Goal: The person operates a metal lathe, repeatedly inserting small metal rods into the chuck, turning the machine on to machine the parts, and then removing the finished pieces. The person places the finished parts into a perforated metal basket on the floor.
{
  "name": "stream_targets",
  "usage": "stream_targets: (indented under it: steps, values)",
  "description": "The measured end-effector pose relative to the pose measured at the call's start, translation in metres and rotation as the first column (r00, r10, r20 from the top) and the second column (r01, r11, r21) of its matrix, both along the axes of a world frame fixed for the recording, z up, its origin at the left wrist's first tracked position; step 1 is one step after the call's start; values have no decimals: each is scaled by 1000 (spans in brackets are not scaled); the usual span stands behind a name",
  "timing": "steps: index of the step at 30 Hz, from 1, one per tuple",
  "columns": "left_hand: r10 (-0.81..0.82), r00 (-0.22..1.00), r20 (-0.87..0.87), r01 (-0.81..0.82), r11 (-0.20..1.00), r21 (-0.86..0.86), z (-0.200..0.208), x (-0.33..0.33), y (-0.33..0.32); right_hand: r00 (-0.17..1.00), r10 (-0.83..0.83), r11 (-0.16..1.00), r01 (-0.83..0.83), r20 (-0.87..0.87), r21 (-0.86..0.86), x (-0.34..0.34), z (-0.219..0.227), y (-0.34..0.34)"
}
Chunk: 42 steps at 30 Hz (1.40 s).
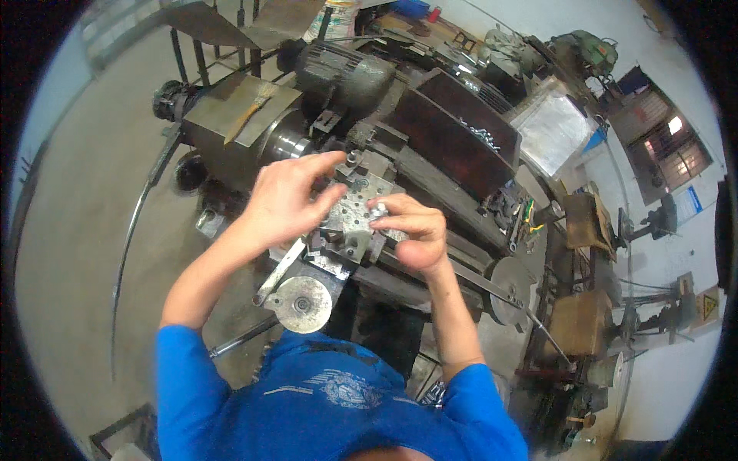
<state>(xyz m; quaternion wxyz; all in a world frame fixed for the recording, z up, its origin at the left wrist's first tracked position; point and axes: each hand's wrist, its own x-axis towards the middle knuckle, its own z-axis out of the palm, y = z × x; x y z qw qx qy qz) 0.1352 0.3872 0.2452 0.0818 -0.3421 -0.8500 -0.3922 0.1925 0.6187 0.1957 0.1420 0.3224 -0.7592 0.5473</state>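
Your right hand (419, 229) apparently pinches a metal piece (378, 210) over the block (352, 211): likely light, rigid; grip its sides. Left hand (288, 192): apart.

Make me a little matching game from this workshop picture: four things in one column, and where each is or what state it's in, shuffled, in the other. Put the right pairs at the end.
Things
1. Left hand
2. Right hand
3. Brush
4. Round grey disc

Places and states
A. Lying on the machine's flat top, upper left
B. Thumb and forefinger spread apart, at the left side of the metal block
C. Close in front of the blue shirt
D. Fingertips around a small silvery piece

Right pairs: 1-B, 2-D, 3-A, 4-C
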Motion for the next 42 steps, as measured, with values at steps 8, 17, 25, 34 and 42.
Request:
stream_targets:
  steps: [8,17,25,34,42]
  values:
    - [92,975,205,-111,990,86,8,0,-44,998,62,986,-61,-2,157,-20,20,30]
    - [-155,867,-474,186,982,20,-14,23,30,998,10,999,-8,-64,31,-12,7,5]
    - [-165,874,-457,213,975,56,-20,32,13,997,34,998,-31,74,-48,1,9,9]
    - [-114,862,-494,210,967,143,-16,33,30,991,106,987,-95,78,-130,9,6,0]
    - [-341,939,-38,336,891,306,-14,23,22,993,98,986,-89,60,-142,17,3,-4]
